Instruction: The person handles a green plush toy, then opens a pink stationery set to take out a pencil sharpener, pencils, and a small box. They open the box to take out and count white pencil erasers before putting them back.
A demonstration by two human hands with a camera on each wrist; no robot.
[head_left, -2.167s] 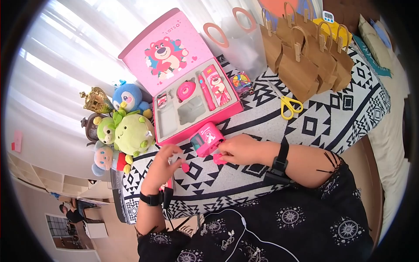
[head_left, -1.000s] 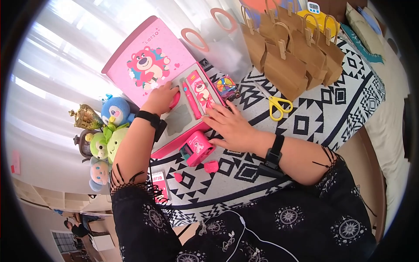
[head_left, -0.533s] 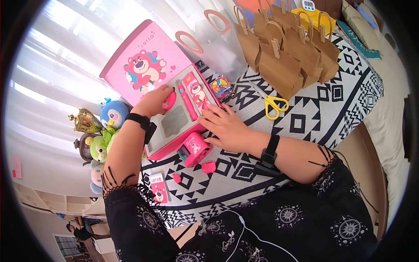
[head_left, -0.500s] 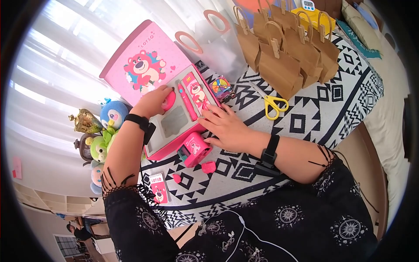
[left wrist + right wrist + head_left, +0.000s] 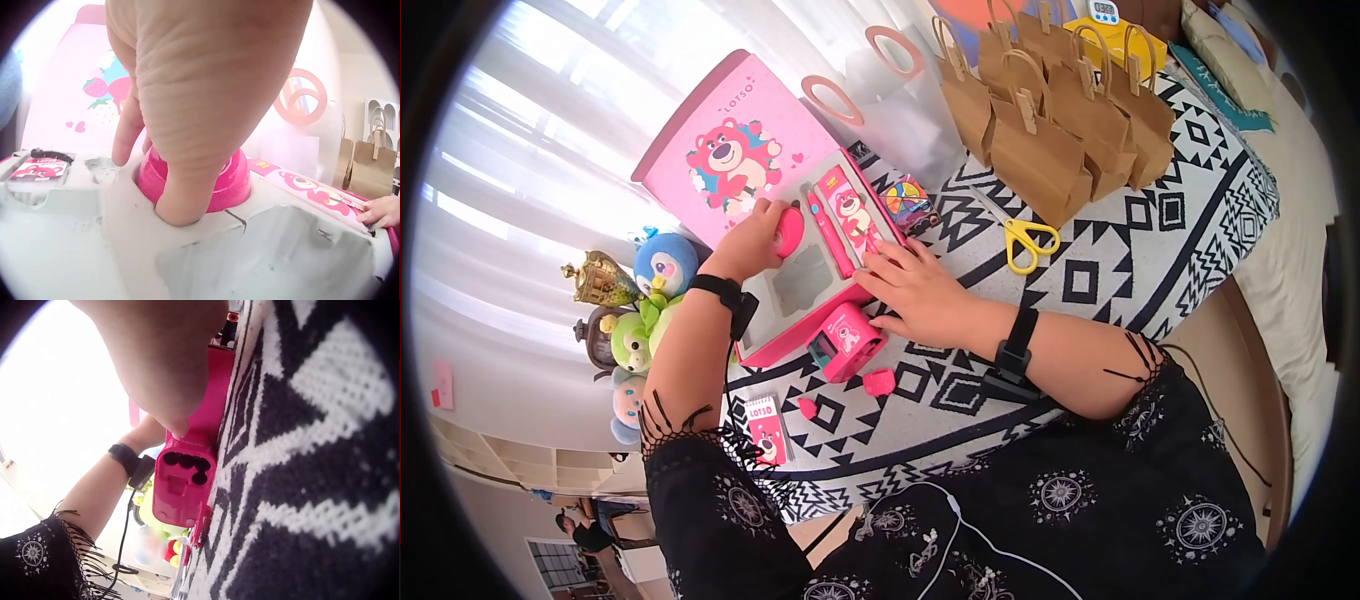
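My left hand (image 5: 745,243) reaches into the open pink box (image 5: 785,341). Its thumb and fingers grip a round, dome-shaped pink item (image 5: 231,187) that sits in a recess of the grey insert (image 5: 128,250). My right hand (image 5: 920,300) lies with fingers spread over the box's right front edge, fingertips at the bear-printed pack (image 5: 848,208). A pink pen-like stick (image 5: 832,240) lies beside that pack. Below the right hand a pink device (image 5: 847,340) stands against the box front, with several dark round holes (image 5: 186,461) in its end.
Two small pink pieces (image 5: 879,382) and a notepad (image 5: 766,430) lie on the patterned cloth. Plush toys (image 5: 665,265) and a gold trophy (image 5: 603,280) stand left. Yellow scissors (image 5: 1030,245), a frosted bag (image 5: 900,130) and brown paper bags (image 5: 1040,150) are right and behind.
My left hand has gone from above the cloth into the box and taken hold of the round item. My right hand has left the pink device and its small piece for the box edge.
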